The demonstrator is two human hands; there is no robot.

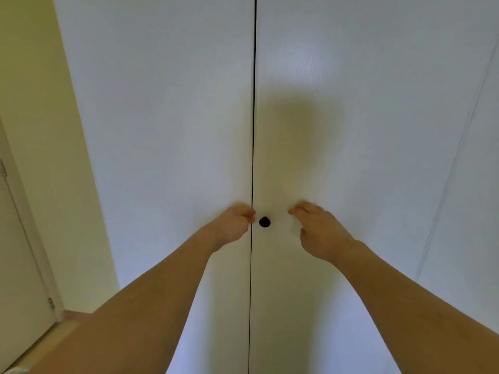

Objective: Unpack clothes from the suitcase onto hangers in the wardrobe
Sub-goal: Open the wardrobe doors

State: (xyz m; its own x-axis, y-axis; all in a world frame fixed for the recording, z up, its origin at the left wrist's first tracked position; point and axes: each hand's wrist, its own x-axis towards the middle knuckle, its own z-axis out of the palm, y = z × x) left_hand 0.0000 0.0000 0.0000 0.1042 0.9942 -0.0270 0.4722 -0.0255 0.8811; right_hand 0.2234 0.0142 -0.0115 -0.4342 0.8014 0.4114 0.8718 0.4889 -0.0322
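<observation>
Directly ahead stands the tall white wooden wardrobe (351, 130), both doors closed, their meeting edges marked by a thin dark vertical seam down the middle of the view. A small round black knob (264, 222) sits on the right-hand door just beside the seam. The top and bottom of the wardrobe are cut off by the frame, and its interior is hidden behind the doors. No matching knob is visible on the left-hand door; the spot where one would sit is covered.

The left hand (234, 223) is at the seam, just left of the black knob, with fingers curled against the edge of the left door. Whether they grip a handle cannot be told, as the fingertips are blurred. The right hand (317, 230) hovers near the right door, right of the knob and apart from it, fingers loosely bent and holding nothing.

A pale yellow painted wall (40, 130) adjoins the wardrobe on the left. A white hinged room door (19, 265) shows at the far left edge, partly cut off.
</observation>
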